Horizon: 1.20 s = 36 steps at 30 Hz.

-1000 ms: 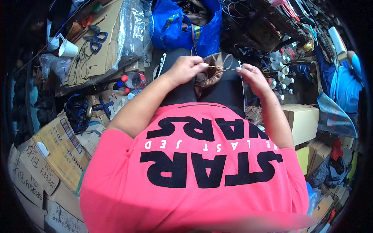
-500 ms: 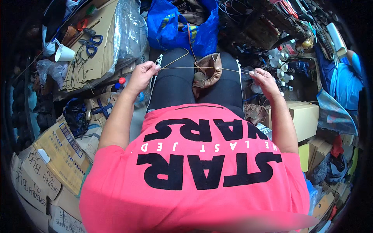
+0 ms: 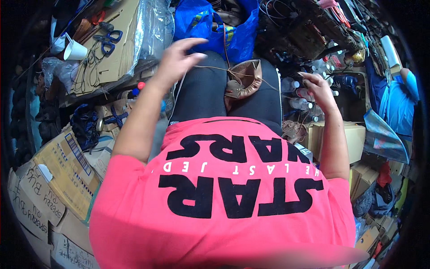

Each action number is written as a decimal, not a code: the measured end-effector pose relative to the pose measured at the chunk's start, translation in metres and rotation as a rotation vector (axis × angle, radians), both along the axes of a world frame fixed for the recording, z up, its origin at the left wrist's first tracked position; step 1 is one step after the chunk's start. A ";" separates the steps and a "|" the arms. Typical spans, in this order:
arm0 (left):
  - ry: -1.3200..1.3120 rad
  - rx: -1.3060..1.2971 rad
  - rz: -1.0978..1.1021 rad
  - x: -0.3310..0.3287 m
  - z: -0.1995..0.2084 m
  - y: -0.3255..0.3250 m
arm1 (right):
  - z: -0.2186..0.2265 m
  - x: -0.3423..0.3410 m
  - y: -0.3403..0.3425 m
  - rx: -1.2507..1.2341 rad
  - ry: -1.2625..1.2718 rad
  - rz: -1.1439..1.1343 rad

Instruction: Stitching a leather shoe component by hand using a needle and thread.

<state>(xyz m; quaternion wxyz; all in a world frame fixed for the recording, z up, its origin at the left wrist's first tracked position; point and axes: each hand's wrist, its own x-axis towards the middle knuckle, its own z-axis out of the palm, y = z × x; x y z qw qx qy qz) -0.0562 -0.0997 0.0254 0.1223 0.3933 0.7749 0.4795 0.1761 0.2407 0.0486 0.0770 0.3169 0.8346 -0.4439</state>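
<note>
Between my knees sits a brown leather piece (image 3: 247, 80) with a puckered, stitched rim, shaped like a shoe upper. A thin tan thread (image 3: 215, 67) runs out from it to both sides. My left hand (image 3: 179, 60) is raised above my left thigh, slightly blurred, thumb and fingers spread, with the thread's left end slack near it. Beyond my right thigh, my right hand (image 3: 317, 87) is closed in a pinch on the right-hand run of thread, whose far end is hard to see. A brown strap or cord rises from the leather toward a blue bag.
Ahead of my knees stands the open blue bag (image 3: 239, 47). Scissors (image 3: 107, 42), a white cup (image 3: 75, 50) and cardboard sheets (image 3: 117, 27) lie at the far left. Plastic bottles (image 3: 300, 104) crowd the right, above a cardboard box (image 3: 342, 142). More cartons (image 3: 71, 175) stack at the left.
My left hand has let go of the thread, opened and moved up and right. The thread, taut between both hands before, now sags. My right hand has shifted slightly right and down.
</note>
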 end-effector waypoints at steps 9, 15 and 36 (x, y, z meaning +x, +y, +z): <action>0.008 -0.147 -0.511 0.032 -0.023 0.117 | -0.007 -0.060 -0.048 0.090 0.271 0.462; -0.475 -0.309 -0.610 0.030 -0.019 0.123 | -0.001 -0.065 -0.050 0.107 0.248 0.555; -0.990 -0.266 -0.639 0.035 -0.039 0.123 | -0.012 -0.030 -0.077 0.202 0.355 0.407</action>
